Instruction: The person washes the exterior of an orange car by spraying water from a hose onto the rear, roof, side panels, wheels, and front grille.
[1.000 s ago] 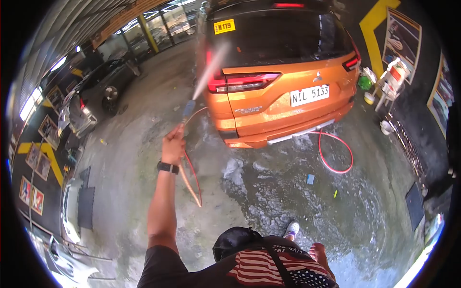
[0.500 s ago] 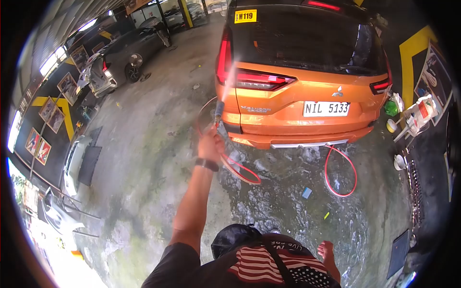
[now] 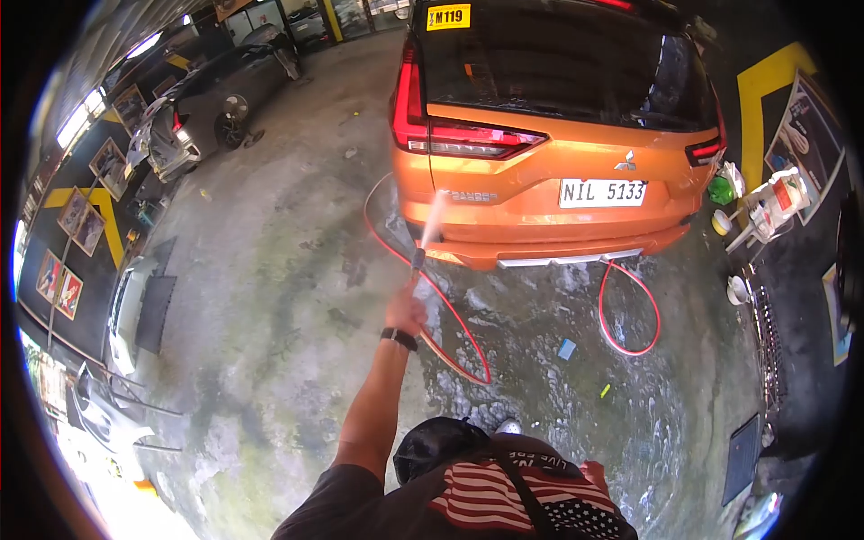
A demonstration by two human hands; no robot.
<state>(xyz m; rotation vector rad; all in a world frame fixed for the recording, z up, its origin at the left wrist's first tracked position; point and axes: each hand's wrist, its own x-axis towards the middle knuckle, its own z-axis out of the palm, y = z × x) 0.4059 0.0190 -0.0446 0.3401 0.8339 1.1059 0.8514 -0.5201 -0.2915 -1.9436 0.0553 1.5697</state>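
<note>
My left hand [image 3: 407, 312], a dark band on its wrist, is closed round a hose spray nozzle [image 3: 418, 259]. White spray [image 3: 435, 219] leaves the tip toward the lower left rear of an orange car [image 3: 531, 225]. A red hose [image 3: 461, 326] trails from beneath this hand in a loop over the wet floor. Low by my right side, only a small part of my right hand [image 3: 593, 472] shows; its fingers are mostly hidden behind my shirt.
Another hose loop [image 3: 658, 310] lies behind the bumper. A blue sponge [image 3: 566, 348] and a yellow-green scrap [image 3: 605, 391] rest on the soapy floor [image 3: 630, 423]. At right stand a white stand with items [image 3: 776, 209] and a small pail [image 3: 738, 289]. A dark car [image 3: 211, 108] is parked back left.
My left hand has lowered the nozzle, and the spray has shifted from the tail light down to the rear corner near the bumper. My right hand has drawn in closer to my body.
</note>
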